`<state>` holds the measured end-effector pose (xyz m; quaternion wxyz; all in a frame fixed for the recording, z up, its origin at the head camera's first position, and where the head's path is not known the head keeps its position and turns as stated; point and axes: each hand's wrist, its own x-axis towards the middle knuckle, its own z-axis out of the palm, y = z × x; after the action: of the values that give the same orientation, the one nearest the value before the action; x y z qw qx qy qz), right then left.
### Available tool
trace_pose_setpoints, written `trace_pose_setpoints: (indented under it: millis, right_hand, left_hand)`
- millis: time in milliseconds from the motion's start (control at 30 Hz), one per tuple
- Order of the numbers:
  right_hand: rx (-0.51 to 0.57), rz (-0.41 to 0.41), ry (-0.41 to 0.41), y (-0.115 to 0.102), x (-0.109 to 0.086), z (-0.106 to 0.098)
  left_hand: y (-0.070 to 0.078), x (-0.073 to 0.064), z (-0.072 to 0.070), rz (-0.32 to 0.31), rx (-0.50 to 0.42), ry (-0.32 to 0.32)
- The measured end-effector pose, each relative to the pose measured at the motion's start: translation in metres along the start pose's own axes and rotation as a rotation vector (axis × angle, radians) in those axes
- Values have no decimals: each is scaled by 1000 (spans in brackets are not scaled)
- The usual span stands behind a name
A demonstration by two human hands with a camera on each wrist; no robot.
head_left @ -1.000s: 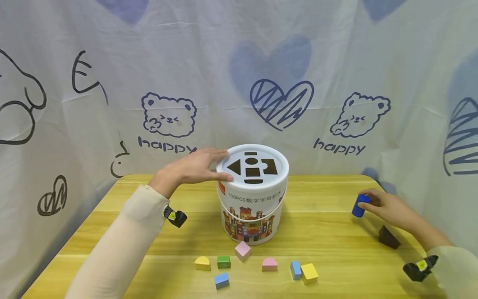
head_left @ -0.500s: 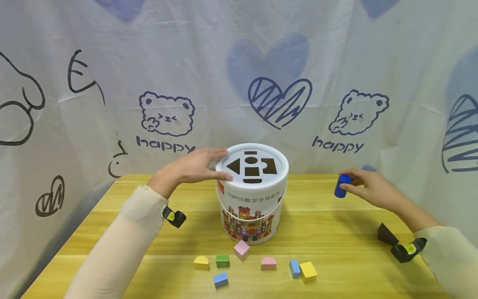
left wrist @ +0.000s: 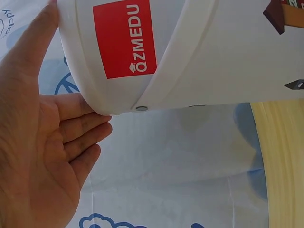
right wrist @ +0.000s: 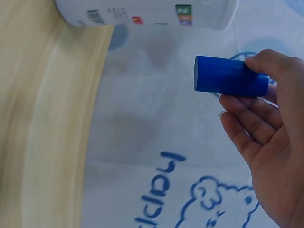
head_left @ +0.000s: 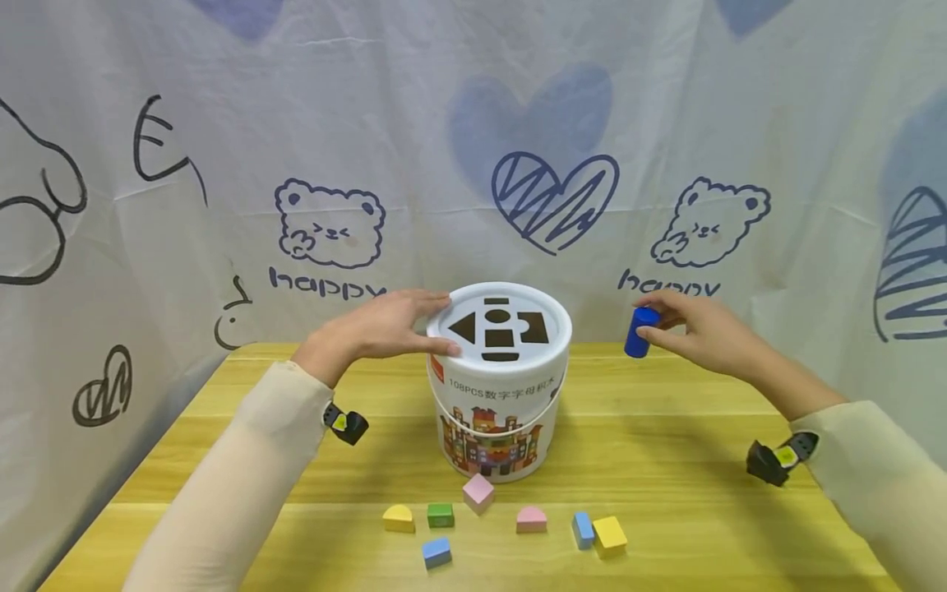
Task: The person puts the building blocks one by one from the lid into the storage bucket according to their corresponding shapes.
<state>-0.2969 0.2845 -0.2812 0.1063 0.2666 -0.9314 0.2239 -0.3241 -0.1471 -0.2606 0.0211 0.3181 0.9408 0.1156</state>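
Observation:
A white toy-block bucket (head_left: 494, 395) stands upright on the table, its lid (head_left: 436, 329) pierced with shaped holes, including a triangle, a circle and a square. My left hand (head_left: 385, 327) rests against the lid's left rim, thumb at the near side. In the left wrist view its fingers (left wrist: 78, 128) lie nearly straight along the rim. To the right of the bucket, my right hand (head_left: 699, 333) pinches a blue cylinder block (head_left: 640, 333) between thumb and fingers, above the table. The right wrist view shows the cylinder (right wrist: 228, 77) held by one end, the other end projecting free.
Before the bucket lie small blocks: a pink one (head_left: 478, 493), a pink half-round (head_left: 531, 520), a yellow half-round (head_left: 399, 518), a green one (head_left: 440, 515), blue ones (head_left: 436, 552) (head_left: 583, 530) and a yellow one (head_left: 610, 536). A printed curtain (head_left: 444, 164) hangs behind the table (head_left: 636, 460).
My right hand has lifted the blue cylinder block and carried it left, toward the bucket. A dark block at the right is now out of sight near the right wrist. My left hand stays put.

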Motion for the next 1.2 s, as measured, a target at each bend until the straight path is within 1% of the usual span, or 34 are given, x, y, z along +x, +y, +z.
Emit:
trace_pose_setpoints:
  millis: [167,400,467,667,767,900,1200]
  right_hand:
    - [0,-31,7,-17,14,-7]
    - [19,-24,9,-43,30,-14]
    - [34,-38,-1,-49,36,-15]
    - [48,-94,-11,-66,53,-14]
    - [39,-93,-19,-74,62,-13]
    - [43,-84,-49,-84,76,-12]
    - [85,-90,-109,-100,105,-1]
  left_hand:
    - [0,0,-2,0,14,-7]
    - [0,1,-2,-14,12,-12]
    - [0,0,-2,-19,10,-13]
    - [0,1,-1,-23,7,-12]
    - [0,0,-1,-21,8,-13]
    - [1,0,-1,-21,10,-14]
    - [1,1,-1,-17,7,-10]
